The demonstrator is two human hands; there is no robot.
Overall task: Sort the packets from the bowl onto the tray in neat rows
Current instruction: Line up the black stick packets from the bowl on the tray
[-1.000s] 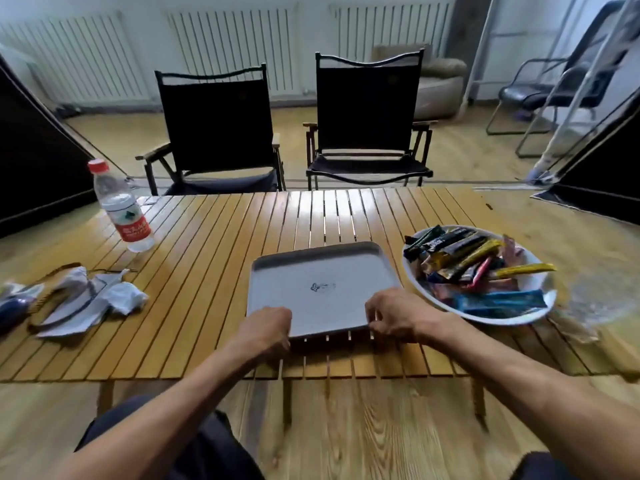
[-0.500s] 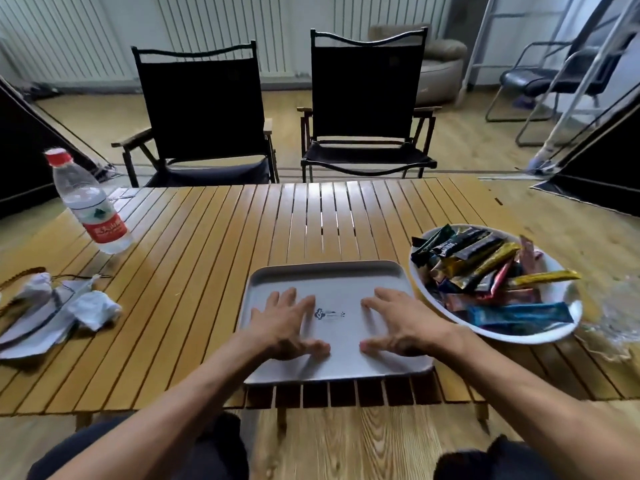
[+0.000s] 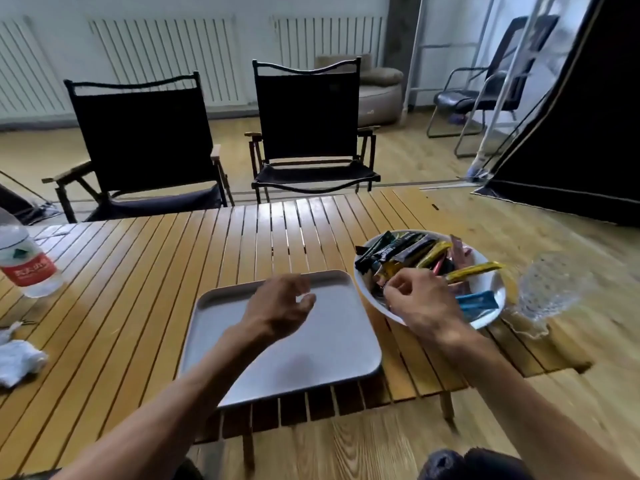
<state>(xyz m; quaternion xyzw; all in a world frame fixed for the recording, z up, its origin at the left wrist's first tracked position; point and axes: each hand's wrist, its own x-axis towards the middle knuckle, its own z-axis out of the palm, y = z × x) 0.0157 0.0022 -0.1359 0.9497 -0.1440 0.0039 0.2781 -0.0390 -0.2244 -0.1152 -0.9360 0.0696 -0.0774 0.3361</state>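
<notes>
step: first pick | right hand (image 3: 420, 301) curled in bowl (image 3: 483, 284) beneath it, cannot tell if holding packets (image 3: 408, 249) | left hand (image 3: 277, 303) loose, empty, tray (image 3: 311, 358) below | advice: pinch only one

Soft daylight, with pale glare on the far slats of the counter (image 3: 277, 223). Edges bend outward, and the right side is smeared with blur.

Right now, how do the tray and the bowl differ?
The tray is grey, squarish, flat and bare; the bowl is white, round and heaped with packets. The left hand is over the tray; the right hand reaches into the bowl. Both rest on the slatted table.
</notes>
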